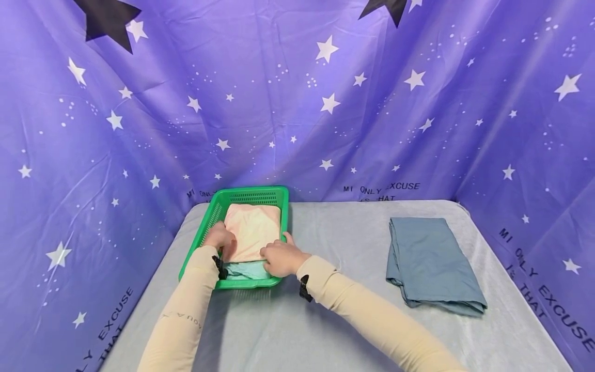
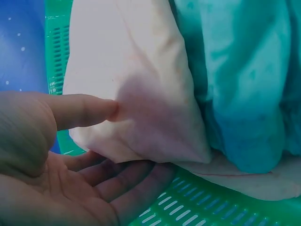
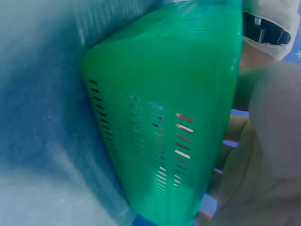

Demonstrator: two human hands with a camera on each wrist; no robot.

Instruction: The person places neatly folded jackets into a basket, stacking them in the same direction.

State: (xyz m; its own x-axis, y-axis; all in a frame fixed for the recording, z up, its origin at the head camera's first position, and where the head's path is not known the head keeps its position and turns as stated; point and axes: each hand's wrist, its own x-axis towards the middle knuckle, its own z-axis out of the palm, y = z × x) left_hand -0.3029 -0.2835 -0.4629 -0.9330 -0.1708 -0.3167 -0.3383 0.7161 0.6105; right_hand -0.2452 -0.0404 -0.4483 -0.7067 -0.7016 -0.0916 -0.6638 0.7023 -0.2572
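Observation:
A folded pale pink cloth [image 1: 253, 230] lies in a green plastic basket [image 1: 251, 189], with a folded teal cloth [image 1: 248, 269] showing at the near end. My left hand [image 1: 220, 238] reaches inside the basket's left wall. In the left wrist view, it holds the pink cloth's edge, thumb on its face and fingers under its lower edge. Over the right rim, my right hand [image 1: 282, 257] has its fingers at the near right corner of the pink cloth. The basket wall [image 3: 150, 122] partly hides those fingers in the right wrist view; I cannot tell whether they grip.
A folded grey-blue cloth [image 1: 429, 261] lies on the right side of the grey-covered table [image 1: 334, 315]. Purple curtains [image 1: 297, 103] with white stars hang behind the table and along both sides. The basket stands at the table's far left.

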